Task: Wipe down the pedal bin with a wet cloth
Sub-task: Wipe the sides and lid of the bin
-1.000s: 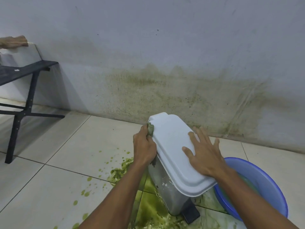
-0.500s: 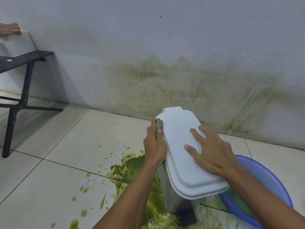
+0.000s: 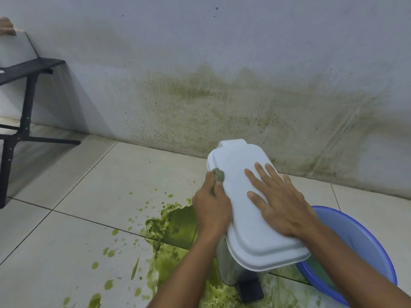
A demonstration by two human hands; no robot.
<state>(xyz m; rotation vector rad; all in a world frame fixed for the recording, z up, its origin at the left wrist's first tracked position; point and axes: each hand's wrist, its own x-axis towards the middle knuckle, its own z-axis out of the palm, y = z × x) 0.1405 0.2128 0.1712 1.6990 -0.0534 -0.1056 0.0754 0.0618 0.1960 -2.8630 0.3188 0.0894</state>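
The pedal bin (image 3: pixel 224 265) stands on the tiled floor (image 3: pixel 66 241) close to the wall, low and right of centre in the head view, its steel body mostly hidden under its white lid (image 3: pixel 242 207), which is down and fills the space between the two hands. The black pedal (image 3: pixel 250 290) juts out at the foot of the bin on the near side. A small green-stained cloth (image 3: pixel 219 174) sits against the left edge of the lid, near the far end; the left hand (image 3: pixel 211 210) holds it there, its grip curled round the cloth with thumb and fingers pinching it to the rim. The right hand (image 3: pixel 280 203) lies flat on top of the lid, its grip spread, fingers straight and apart, palm pressing down. A wet green spill (image 3: pixel 175 225) covers the floor around the bin's base and to its left, with scattered drops further out. A blue basin (image 3: pixel 355 236) sits just beside the bin on the right, partly behind the right forearm. The wall (image 3: pixel 222 63) behind carries a wide greenish-brown stain. A black metal-framed stand (image 3: pixel 26 70) is well apart at the far left
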